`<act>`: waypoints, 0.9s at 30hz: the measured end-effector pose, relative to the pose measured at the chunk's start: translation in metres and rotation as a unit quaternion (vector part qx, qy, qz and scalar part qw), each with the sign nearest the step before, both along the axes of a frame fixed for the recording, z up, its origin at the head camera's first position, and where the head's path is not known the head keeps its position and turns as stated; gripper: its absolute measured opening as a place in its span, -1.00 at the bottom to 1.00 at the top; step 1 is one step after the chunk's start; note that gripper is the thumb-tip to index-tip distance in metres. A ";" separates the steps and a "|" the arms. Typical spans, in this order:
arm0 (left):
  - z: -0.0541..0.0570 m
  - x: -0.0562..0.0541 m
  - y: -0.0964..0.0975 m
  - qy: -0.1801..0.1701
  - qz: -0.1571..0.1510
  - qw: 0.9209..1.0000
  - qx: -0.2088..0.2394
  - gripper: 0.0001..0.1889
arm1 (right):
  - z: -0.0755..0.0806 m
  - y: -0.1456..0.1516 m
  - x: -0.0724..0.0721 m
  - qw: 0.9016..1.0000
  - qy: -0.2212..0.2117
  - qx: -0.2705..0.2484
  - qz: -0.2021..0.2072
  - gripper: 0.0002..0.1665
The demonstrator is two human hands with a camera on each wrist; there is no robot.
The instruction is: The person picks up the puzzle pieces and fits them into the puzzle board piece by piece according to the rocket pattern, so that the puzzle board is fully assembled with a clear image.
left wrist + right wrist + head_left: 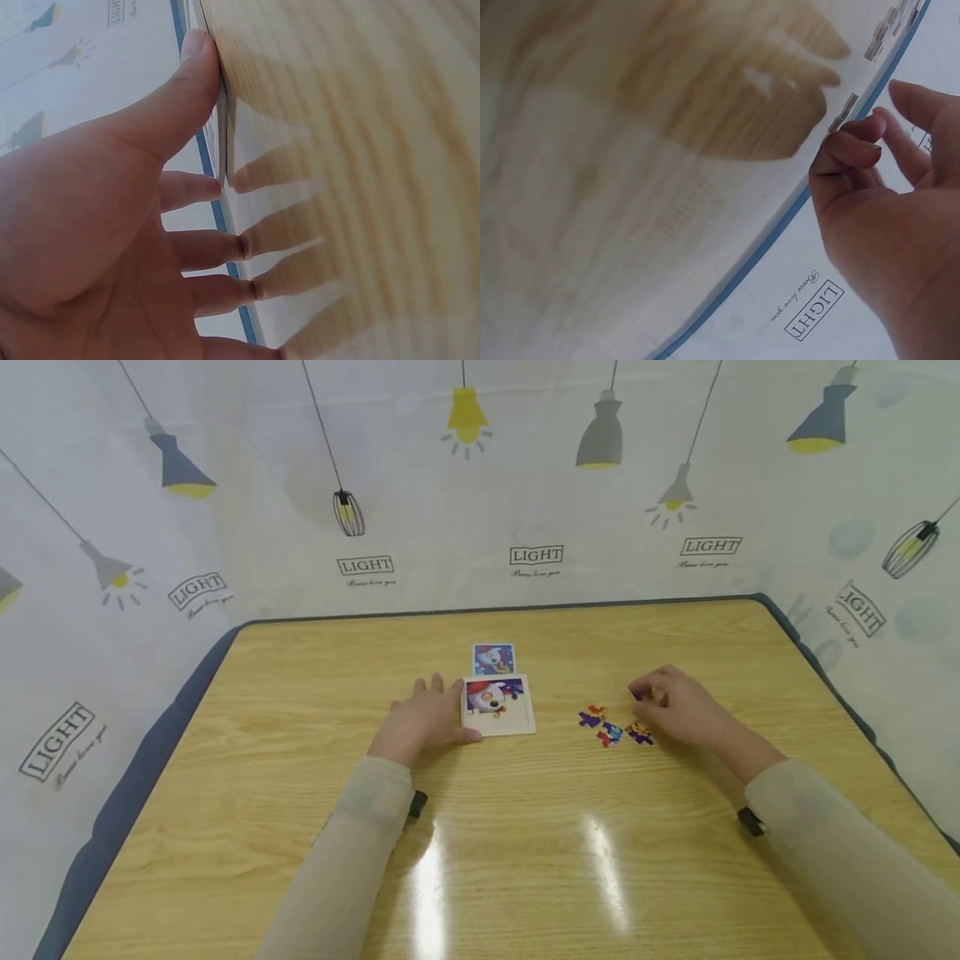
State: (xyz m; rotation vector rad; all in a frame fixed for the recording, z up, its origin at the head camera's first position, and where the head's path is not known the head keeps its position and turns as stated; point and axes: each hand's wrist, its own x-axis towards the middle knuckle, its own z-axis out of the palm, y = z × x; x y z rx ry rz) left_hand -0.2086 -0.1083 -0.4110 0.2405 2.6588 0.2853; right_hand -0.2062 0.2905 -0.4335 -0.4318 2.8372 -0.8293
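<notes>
A shallow jigsaw tray (498,724), with its upper part filled by a white-faced cartoon picture, lies on the table. My left hand (423,718) rests at the tray's left side, fingers spread and thumb along its near edge; the left wrist view shows this hand (97,217) against the tray's edge. Over to the right, my right hand (678,706) has curled fingers around a small dark puzzle piece (639,696), mostly hidden by the fingertips. Beside it lie several loose pieces, including a purple-and-yellow piece (640,733), a blue-and-red piece (611,735) and a purple-and-orange piece (592,717).
A small picture card (493,658) with a similar cartoon lies just beyond the tray. The wood-grain table (510,835) reaches back to a wall covering (442,502) printed with lamps. Black straps or devices show under both wrists.
</notes>
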 end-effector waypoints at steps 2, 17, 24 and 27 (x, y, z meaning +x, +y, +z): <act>0.000 0.000 0.000 0.001 0.000 1.000 -0.002 0.09 | 0.000 0.001 0.000 1.000 -0.005 0.005 -0.011 -0.49; 0.002 0.001 0.001 0.006 -0.006 1.000 -0.002 0.10 | -0.002 0.010 -0.004 0.999 -0.029 0.033 -0.024 -0.29; 0.002 0.002 0.001 0.002 -0.005 1.000 -0.001 0.09 | -0.004 0.008 -0.004 0.998 -0.032 0.044 -0.026 -0.37; 0.004 0.002 0.001 -0.001 -0.003 1.000 0.000 0.09 | -0.002 0.007 -0.003 0.999 -0.029 0.036 -0.028 -0.40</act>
